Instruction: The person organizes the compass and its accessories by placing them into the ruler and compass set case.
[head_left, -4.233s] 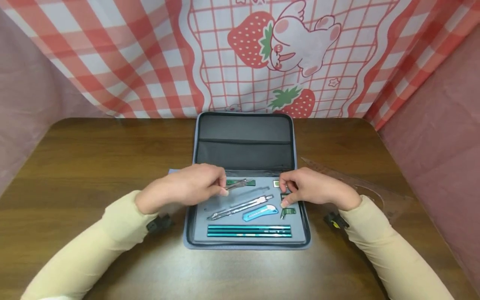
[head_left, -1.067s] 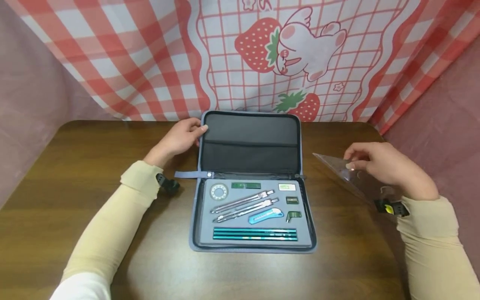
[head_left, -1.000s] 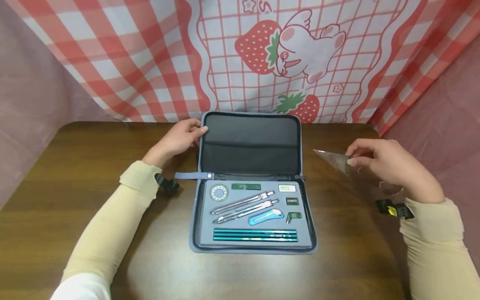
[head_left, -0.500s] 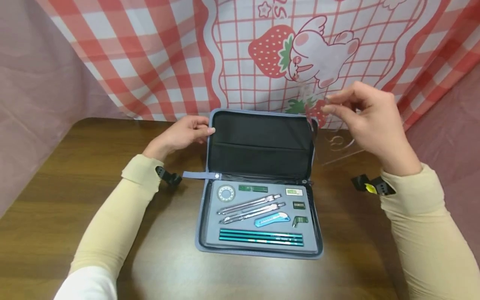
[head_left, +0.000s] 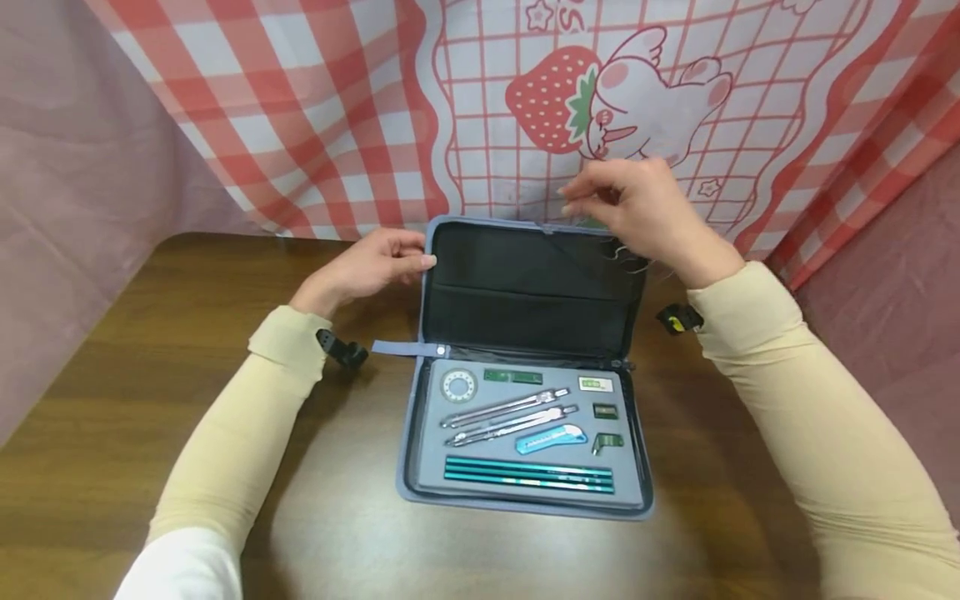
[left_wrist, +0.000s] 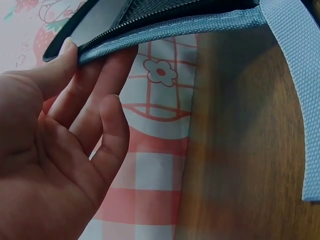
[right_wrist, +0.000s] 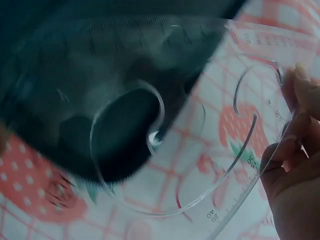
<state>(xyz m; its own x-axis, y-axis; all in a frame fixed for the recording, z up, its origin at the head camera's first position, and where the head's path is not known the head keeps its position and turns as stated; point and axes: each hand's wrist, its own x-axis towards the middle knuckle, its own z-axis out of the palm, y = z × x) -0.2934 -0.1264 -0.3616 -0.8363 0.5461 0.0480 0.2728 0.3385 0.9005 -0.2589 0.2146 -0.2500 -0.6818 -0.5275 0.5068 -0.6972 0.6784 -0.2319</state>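
A zip case lies unzipped on the table, its dark-lined lid raised at the back. My left hand pinches the lid's left edge between thumb and fingers; the left wrist view shows the thumb on the lid's zip edge. My right hand is above the lid's top right part. It pinches the edge of a clear triangle ruler with curved cut-outs and scale marks, which overlaps the lid in the right wrist view. In the head view the ruler barely shows.
Inside the tray are two silver compasses, a blue cutter, teal pencils, a round dial-like disc, an eraser and a sharpener. A strap sticks out left. A checked curtain hangs behind.
My right hand has lifted the ruler from the table right of the case and carried it up and left over the lid. My left hand, earlier over the tray, now grips the lid.
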